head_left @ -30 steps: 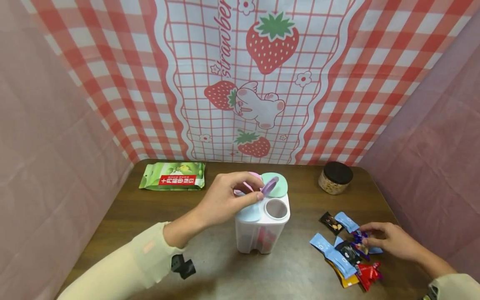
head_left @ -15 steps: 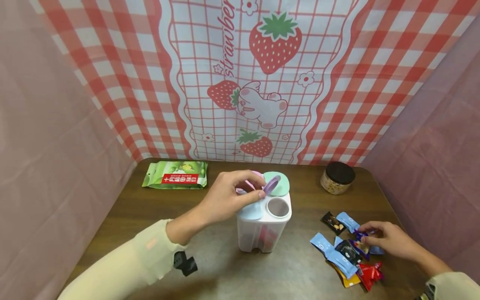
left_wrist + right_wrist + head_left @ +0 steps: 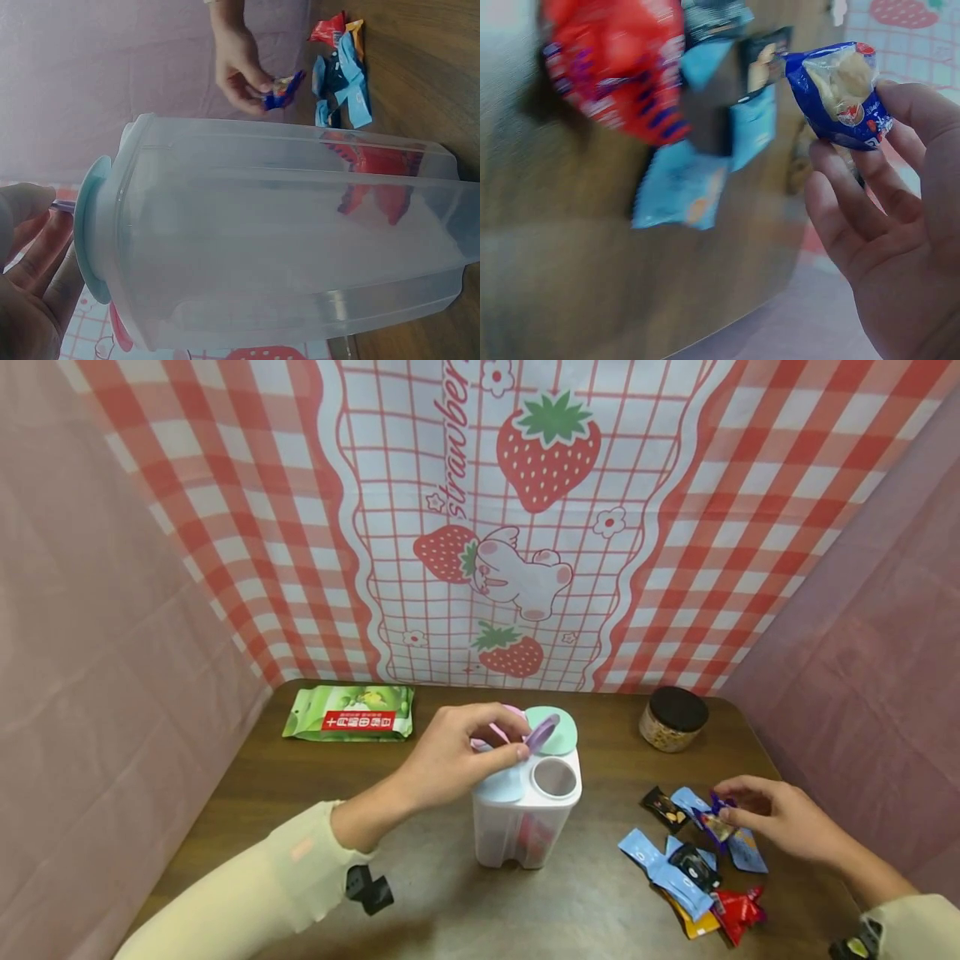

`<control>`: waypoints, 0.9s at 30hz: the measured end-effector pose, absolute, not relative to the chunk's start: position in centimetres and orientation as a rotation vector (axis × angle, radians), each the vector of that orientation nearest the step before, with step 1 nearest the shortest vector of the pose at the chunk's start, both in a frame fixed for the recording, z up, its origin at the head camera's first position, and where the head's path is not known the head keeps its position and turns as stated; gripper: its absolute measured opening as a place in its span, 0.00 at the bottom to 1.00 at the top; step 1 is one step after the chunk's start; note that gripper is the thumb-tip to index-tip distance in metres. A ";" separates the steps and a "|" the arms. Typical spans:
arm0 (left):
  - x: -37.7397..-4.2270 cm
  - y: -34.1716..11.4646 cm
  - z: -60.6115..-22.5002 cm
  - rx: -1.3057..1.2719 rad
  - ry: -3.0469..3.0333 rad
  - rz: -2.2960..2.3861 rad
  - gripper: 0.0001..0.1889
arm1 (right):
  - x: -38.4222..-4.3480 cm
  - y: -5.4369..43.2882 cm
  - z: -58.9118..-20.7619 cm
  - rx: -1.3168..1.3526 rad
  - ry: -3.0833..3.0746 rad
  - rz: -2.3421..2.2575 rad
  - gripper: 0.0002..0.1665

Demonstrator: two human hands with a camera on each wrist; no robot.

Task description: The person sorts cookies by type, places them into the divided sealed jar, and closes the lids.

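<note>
My left hand [image 3: 453,752] pinches the raised purple lid [image 3: 542,734] of a translucent storage container [image 3: 517,839]. Beside that lid, a round opening [image 3: 554,777] shows in the white top, while the mint lid [image 3: 558,731] and pale blue lid [image 3: 501,785] lie flat. A red packet [image 3: 379,169] is visible through the container's wall. Between thumb and fingers, my right hand [image 3: 787,818] holds a small blue-and-gold wrapped candy [image 3: 840,94], lifted above the pile. Under it lie light blue packets [image 3: 678,887], black packets [image 3: 693,864] and a red packet [image 3: 738,912].
A green packet [image 3: 352,714] lies at the back left of the wooden table [image 3: 300,785]. At the back right stands a jar with a black lid [image 3: 677,708]. Checked strawberry cloth [image 3: 517,577] hangs behind, and pinkish cloth [image 3: 862,635] closes off the sides.
My right hand has raised the wrapped candy up off the pile, shifting slightly away from me and uncovering a light blue packet. My left hand keeps its hold on the purple lid.
</note>
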State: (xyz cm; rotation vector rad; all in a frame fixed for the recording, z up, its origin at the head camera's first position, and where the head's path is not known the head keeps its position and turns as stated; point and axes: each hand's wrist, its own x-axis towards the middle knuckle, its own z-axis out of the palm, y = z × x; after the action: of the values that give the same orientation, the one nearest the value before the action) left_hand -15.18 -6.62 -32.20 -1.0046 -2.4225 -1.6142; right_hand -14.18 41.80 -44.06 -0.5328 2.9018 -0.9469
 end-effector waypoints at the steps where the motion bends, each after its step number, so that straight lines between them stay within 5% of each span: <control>1: -15.2 -6.6 -32.2 -1.004 -2.423 -1.614 0.07 | -14.3 41.5 -43.6 -0.542 2.921 -0.952 0.17; 27: -15.3 -6.7 -32.4 -1.030 -2.372 -1.610 0.07 | -14.6 27.9 -30.9 -1.203 2.861 -1.400 0.28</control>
State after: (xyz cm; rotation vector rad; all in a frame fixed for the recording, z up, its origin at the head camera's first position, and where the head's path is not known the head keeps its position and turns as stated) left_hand -15.30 -6.68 -32.38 -1.0301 -2.3723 -1.6104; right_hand -14.59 27.89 -30.90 -1.2027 2.8608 -1.3997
